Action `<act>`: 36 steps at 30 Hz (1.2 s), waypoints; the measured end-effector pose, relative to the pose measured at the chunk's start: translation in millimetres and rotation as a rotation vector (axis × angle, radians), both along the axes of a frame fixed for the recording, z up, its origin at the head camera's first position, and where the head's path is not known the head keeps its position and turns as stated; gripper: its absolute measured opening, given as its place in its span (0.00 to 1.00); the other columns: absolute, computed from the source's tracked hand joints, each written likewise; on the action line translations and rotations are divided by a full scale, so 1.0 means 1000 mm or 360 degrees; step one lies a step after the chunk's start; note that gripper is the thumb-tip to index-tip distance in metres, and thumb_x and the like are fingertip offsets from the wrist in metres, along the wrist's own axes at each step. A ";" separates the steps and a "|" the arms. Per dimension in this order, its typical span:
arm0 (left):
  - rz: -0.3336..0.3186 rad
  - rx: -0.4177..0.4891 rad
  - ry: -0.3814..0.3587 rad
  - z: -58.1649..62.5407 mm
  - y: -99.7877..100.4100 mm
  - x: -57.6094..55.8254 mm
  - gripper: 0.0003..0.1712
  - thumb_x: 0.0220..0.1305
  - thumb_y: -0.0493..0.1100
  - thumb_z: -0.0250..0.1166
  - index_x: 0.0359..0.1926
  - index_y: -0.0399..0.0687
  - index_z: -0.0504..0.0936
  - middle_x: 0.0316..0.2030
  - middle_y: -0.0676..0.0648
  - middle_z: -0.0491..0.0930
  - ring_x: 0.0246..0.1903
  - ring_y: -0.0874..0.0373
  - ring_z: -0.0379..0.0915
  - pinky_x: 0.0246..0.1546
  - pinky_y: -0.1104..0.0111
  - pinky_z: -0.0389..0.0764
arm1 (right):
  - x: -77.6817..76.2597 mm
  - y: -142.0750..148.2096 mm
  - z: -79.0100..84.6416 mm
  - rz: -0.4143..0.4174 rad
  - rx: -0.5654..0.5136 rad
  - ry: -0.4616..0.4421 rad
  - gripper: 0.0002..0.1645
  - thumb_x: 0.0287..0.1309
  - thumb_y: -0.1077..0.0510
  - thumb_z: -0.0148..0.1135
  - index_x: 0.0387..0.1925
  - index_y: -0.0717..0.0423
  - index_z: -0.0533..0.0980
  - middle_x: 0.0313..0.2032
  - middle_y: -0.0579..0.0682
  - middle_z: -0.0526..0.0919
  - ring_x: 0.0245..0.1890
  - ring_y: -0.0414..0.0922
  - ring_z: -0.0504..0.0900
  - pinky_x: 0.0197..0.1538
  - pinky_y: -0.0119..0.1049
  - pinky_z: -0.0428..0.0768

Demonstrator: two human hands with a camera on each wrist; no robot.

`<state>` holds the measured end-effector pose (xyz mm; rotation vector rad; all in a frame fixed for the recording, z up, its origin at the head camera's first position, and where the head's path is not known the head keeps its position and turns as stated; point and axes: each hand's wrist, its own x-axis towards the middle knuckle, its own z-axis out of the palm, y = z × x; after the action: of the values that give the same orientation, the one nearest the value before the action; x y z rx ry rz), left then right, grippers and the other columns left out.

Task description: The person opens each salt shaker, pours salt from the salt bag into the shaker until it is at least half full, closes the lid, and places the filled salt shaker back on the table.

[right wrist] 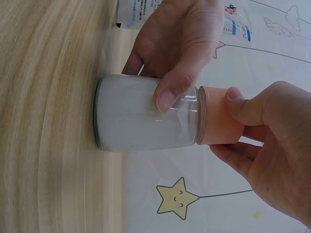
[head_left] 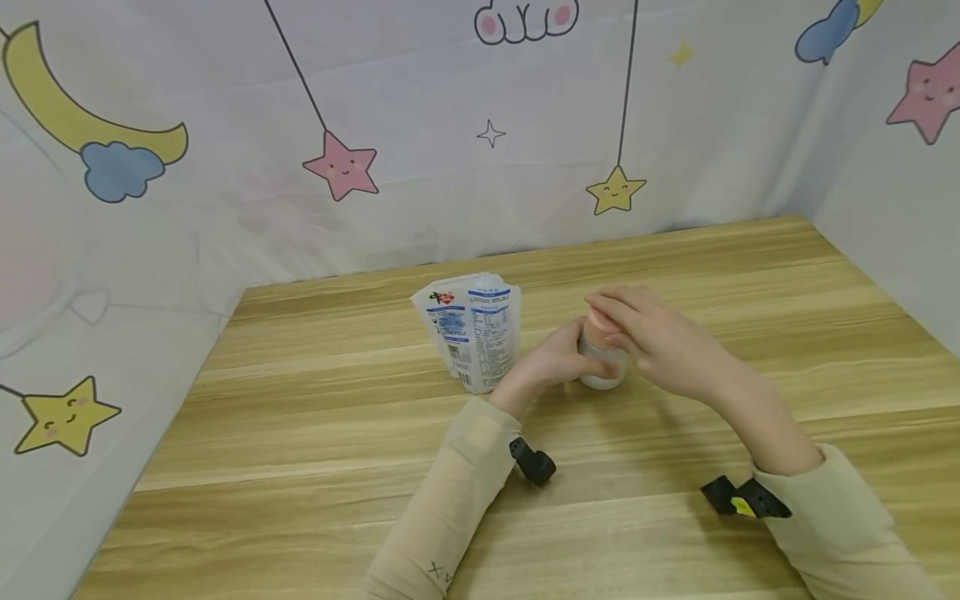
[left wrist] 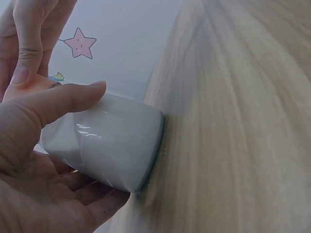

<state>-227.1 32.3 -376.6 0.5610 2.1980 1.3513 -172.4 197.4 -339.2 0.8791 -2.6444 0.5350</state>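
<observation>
A clear glass jar (right wrist: 131,114) with white contents stands upright on the wooden table. My left hand (head_left: 557,357) is wrapped round its body, the thumb along the near side in the left wrist view. On top of the jar sits an orange-pink lid (right wrist: 216,116). My right hand (head_left: 660,342) grips that lid between thumb and fingers, as the right wrist view shows. Lid and jar meet at the neck, with no gap that I can see. Left of the jar stands a white and blue printed pouch (head_left: 476,333), apart from both hands.
The wood-grain table (head_left: 315,467) reaches back to a pale cloth backdrop (head_left: 420,108) printed with stars, moons and clouds. The cloth also hangs along both sides. A black wrist camera (head_left: 534,462) is strapped at the left sleeve, and another black camera (head_left: 742,498) at the right.
</observation>
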 end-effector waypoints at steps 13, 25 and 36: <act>0.0009 -0.0028 0.0002 -0.001 -0.001 0.000 0.45 0.52 0.43 0.73 0.69 0.48 0.62 0.65 0.47 0.69 0.64 0.54 0.65 0.65 0.62 0.66 | 0.001 -0.003 0.001 -0.0021 0.0026 -0.0019 0.28 0.66 0.60 0.54 0.65 0.66 0.65 0.61 0.61 0.72 0.62 0.57 0.69 0.62 0.53 0.70; 0.0017 -0.0012 -0.0018 0.000 -0.001 0.002 0.46 0.51 0.43 0.73 0.70 0.48 0.61 0.67 0.47 0.68 0.65 0.53 0.64 0.66 0.60 0.65 | 0.001 -0.004 0.000 -0.0049 0.0025 0.0005 0.28 0.65 0.59 0.56 0.64 0.68 0.66 0.60 0.62 0.73 0.61 0.58 0.70 0.62 0.53 0.70; 0.0019 0.0014 -0.0020 0.001 0.000 0.003 0.47 0.51 0.41 0.73 0.70 0.49 0.61 0.67 0.48 0.67 0.67 0.54 0.62 0.68 0.60 0.62 | 0.001 -0.004 0.000 -0.0108 0.0028 0.0064 0.30 0.62 0.56 0.61 0.61 0.67 0.69 0.56 0.62 0.76 0.57 0.58 0.72 0.58 0.52 0.72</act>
<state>-224.3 32.3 -375.7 0.5424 2.1895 1.3678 -171.8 193.0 -339.1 0.7931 -2.6355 0.4734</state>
